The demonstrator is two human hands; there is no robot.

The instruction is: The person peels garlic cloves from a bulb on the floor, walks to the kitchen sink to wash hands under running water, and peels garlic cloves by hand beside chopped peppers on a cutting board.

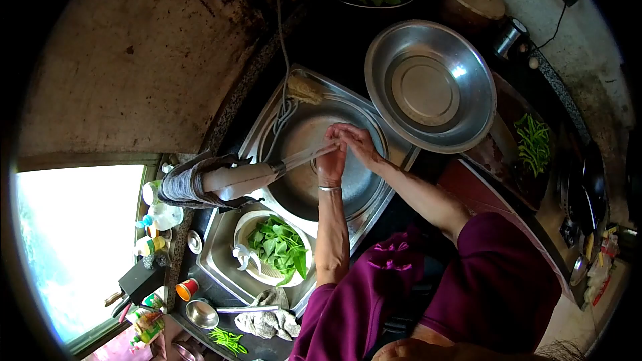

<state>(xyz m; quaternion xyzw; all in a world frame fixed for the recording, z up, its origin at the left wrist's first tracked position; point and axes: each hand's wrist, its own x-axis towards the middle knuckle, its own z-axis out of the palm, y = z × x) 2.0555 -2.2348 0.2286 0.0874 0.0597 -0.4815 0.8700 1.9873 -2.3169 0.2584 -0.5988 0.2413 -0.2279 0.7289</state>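
Observation:
My left hand, with a silver bangle at its wrist, is raised over the metal sink bowl. My right hand meets it from the right, its fingers lying against the left hand's palm and fingers. Both hands have fingers extended and slightly curved, and no object shows in either. A cloth-wrapped tap reaches in from the left. From its end a pale translucent strip runs to my hands; whether it is water or a clear hose, I cannot tell.
A wide steel basin stands behind right. Leafy greens fill a white colander in the smaller sink. Green peppers lie on the right board. A yellowish sponge, looped cable and grey rag surround the sink.

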